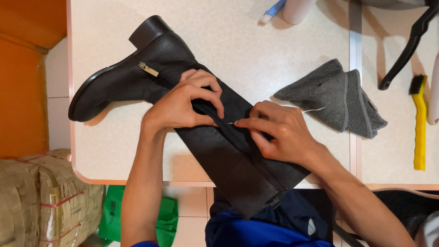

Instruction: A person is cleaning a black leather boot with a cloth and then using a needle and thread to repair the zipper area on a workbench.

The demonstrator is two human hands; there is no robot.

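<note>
A tall black leather boot [192, 114] lies on its side across the pale speckled surface [256, 50], heel and toe toward the far left, its long shaft running down over the near edge toward the person's lap. The left hand [183, 103] is curled over the shaft, fingers bent and pressing the leather down beside the side zipper seam. The right hand [279, 132] is pinched closed on what looks like a thin needle [232, 123], its tip at the seam, with a pale thread [313, 110] trailing off toward the folded grey cloth [334, 98] just to the right. Judging from this, the stitching stands about midway along the shaft: the metal zipper pull [148, 69] sits up near the ankle, and the stretch of seam from the hands down to the shaft's top appears yet to be worked, though the stitches themselves are too fine to see. A yellow-handled brush [419, 123] lies well apart at the right.
</note>
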